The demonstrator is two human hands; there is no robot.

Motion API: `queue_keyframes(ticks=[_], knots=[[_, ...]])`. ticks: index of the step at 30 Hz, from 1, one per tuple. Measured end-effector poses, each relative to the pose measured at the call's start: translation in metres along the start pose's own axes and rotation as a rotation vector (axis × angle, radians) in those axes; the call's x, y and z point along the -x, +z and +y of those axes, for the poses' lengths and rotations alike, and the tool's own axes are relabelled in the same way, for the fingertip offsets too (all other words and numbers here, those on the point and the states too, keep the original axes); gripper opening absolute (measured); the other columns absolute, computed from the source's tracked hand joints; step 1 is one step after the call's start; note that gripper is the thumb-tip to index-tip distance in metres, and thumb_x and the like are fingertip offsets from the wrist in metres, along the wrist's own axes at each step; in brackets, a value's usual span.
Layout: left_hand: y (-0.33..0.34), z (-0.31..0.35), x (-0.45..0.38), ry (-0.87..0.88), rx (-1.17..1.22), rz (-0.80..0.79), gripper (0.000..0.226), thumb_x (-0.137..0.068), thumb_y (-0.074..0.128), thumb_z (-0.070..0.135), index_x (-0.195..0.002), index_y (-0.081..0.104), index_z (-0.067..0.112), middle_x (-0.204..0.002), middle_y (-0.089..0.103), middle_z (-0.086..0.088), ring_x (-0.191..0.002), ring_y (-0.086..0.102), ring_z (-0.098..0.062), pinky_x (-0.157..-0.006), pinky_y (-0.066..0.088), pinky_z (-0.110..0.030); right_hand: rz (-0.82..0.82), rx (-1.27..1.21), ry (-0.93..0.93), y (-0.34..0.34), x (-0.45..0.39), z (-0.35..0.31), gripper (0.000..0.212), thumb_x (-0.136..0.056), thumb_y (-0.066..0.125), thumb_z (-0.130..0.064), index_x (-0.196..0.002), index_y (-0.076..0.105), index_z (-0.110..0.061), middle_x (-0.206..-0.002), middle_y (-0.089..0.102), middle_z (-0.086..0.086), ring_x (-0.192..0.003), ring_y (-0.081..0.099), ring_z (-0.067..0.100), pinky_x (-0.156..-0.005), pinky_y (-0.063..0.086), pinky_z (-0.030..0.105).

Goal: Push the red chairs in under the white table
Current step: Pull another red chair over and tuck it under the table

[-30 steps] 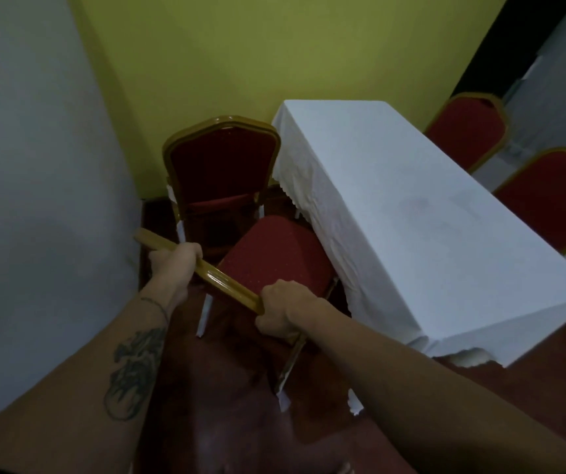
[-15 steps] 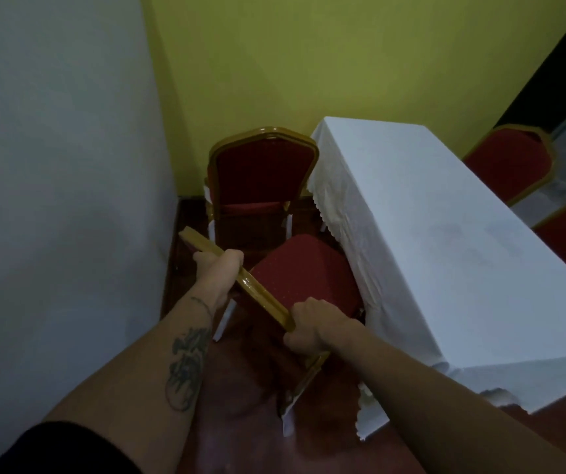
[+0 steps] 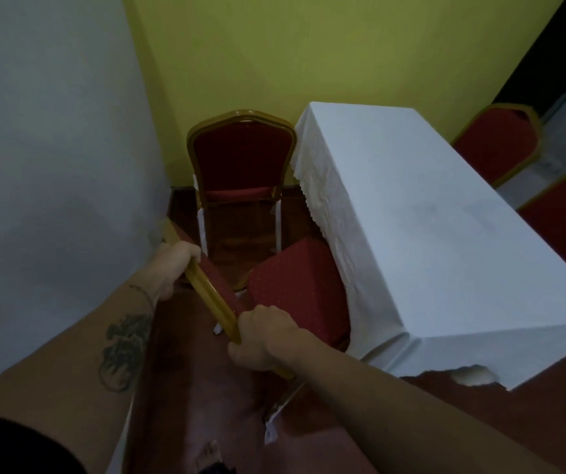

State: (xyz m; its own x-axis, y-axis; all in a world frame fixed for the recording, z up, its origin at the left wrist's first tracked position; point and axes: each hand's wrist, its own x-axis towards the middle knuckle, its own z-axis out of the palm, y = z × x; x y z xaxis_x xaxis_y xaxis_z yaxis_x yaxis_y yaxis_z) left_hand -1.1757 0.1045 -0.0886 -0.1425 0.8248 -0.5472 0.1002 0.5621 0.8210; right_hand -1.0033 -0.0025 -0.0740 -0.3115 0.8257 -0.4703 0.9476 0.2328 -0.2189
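A red chair (image 3: 295,289) with a gold frame stands at the near left side of the white table (image 3: 445,234). Its seat touches the hanging tablecloth and its right edge goes under the cloth. My left hand (image 3: 179,265) grips the left end of the chair's gold top rail. My right hand (image 3: 261,336) grips the right end of the same rail. A second red chair (image 3: 242,159) stands upright past it, at the table's far left corner, facing me.
A grey wall (image 3: 52,165) runs close along the left and a yellow wall (image 3: 308,46) closes the far end. Two more red chairs (image 3: 500,142) stand on the table's right side. The floor (image 3: 206,405) is dark red-brown.
The chair in my hands has gone further toward the table, with its seat now meeting the cloth. My view has shifted left and closer to the corner.
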Motion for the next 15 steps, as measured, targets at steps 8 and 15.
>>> queue_keyframes(ticks=[8, 15], knots=[[0.01, 0.023, -0.023, 0.068, -0.085, -0.116, 0.008, -0.071, 0.057, 0.003, -0.077, 0.056, 0.008, -0.075, 0.058, -0.011, -0.075, 0.06, -0.029, -0.085, 0.053, -0.047, 0.016, -0.091, 0.079, -0.01, -0.012, 0.002, 0.051, -0.097, 0.054, -0.044, -0.128, 0.061, -0.005, -0.13, 0.063, 0.018, -0.117, 0.061, 0.038, -0.094, 0.049, 0.041], [-0.006, 0.045, -0.06, 0.091, -0.141, -0.173, 0.011, -0.071, 0.06, 0.007, -0.082, 0.058, 0.009, -0.079, 0.059, -0.009, -0.08, 0.06, -0.028, -0.092, 0.052, -0.048, 0.027, -0.13, 0.157, -0.024, -0.049, -0.018, 0.05, -0.097, 0.055, -0.043, -0.13, 0.059, -0.006, -0.132, 0.061, 0.016, -0.12, 0.06, 0.037, -0.095, 0.049, 0.044]])
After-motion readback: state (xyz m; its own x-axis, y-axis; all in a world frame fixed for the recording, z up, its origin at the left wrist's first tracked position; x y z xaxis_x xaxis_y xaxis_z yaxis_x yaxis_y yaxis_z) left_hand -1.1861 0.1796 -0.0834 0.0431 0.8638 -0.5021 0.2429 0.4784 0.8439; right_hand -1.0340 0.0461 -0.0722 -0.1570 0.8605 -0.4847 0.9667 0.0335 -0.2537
